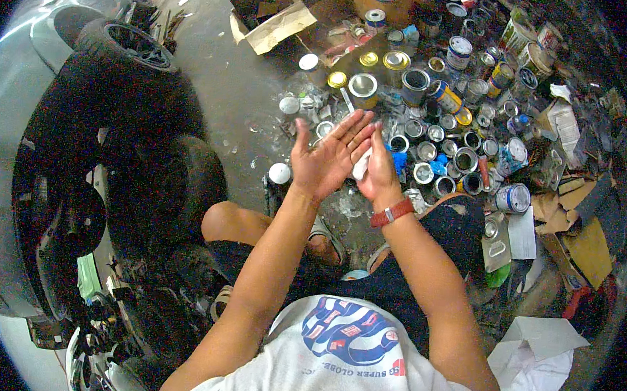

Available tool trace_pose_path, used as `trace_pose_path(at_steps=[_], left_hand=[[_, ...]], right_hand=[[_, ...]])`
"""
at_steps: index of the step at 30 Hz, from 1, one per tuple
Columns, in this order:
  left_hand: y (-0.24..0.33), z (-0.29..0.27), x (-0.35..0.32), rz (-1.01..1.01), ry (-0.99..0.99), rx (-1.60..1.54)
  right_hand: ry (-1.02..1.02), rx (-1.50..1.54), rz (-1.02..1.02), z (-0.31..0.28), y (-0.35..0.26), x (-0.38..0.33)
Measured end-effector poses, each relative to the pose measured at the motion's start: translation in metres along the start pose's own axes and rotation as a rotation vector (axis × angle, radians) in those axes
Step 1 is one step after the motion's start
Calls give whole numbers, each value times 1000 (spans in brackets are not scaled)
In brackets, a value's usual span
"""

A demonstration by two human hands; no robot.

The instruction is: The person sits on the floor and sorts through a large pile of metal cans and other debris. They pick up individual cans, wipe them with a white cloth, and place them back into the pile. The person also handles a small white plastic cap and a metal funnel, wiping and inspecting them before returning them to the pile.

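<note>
White rag (pixel 360 166), small wad, sits pinched between my two hands, above the floor and just short of the can pile. Only a sliver of it shows, in the gap low between the palms.

Left hand (pixel 325 158): palm flat, facing right, fingers (pixel 352 128) stretched out straight and pointing up and away from me, thumb splayed to the left. Not clenched; it presses the rag, no wrap around it.

Right hand (pixel 379 167): edge-on to the camera, fingers extended along the left hand's, back of hand to the right. Looks laid against the rag from the other side; I can't tell if its fingers curl round the wad, since the hand itself hides that. Red wrist strap (pixel 391 212) just below it.

Key relation: the rag lies between the palms, toward the heel end, not the fingertips. Its long axis seems to run roughly along the fingers, though too little is visible to be sure. Both hands touch it; neither is nearer.

Surface: bare concrete floor (pixel 226 88), stained with pale splashes. I'm seated low, knees (pixel 228 222) bent, sandalled foot (pixel 325 240) under the forearms.

Room: dense scatter of paint tins (pixel 435 124) ahead and to the right, open and lidded, some with lids lying loose. A white round lid (pixel 279 173) sits just left of the left wrist. Torn cardboard (pixel 278 26) further out, crumpled white paper (pixel 535 356) near right. Stacked black tyres (pixel 127 102) and dark car parts on the left.
</note>
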State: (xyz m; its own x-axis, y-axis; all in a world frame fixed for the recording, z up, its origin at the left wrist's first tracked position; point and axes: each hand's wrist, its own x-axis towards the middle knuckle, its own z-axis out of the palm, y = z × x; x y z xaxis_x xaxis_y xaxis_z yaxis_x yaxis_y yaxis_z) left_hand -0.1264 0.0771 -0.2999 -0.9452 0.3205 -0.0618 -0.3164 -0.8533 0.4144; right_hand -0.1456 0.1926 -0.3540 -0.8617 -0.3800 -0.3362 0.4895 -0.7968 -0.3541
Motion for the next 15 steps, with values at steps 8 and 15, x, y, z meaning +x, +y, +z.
trace_pose_path(at_steps=[8,15], left_hand=[[-15,-46,16,312,368,919],[-24,-54,6,400,294,2013]], right_hand=[[-19,-447,-344,-1,-3,-17],[-129,-470,-138,-21,-6,-7]])
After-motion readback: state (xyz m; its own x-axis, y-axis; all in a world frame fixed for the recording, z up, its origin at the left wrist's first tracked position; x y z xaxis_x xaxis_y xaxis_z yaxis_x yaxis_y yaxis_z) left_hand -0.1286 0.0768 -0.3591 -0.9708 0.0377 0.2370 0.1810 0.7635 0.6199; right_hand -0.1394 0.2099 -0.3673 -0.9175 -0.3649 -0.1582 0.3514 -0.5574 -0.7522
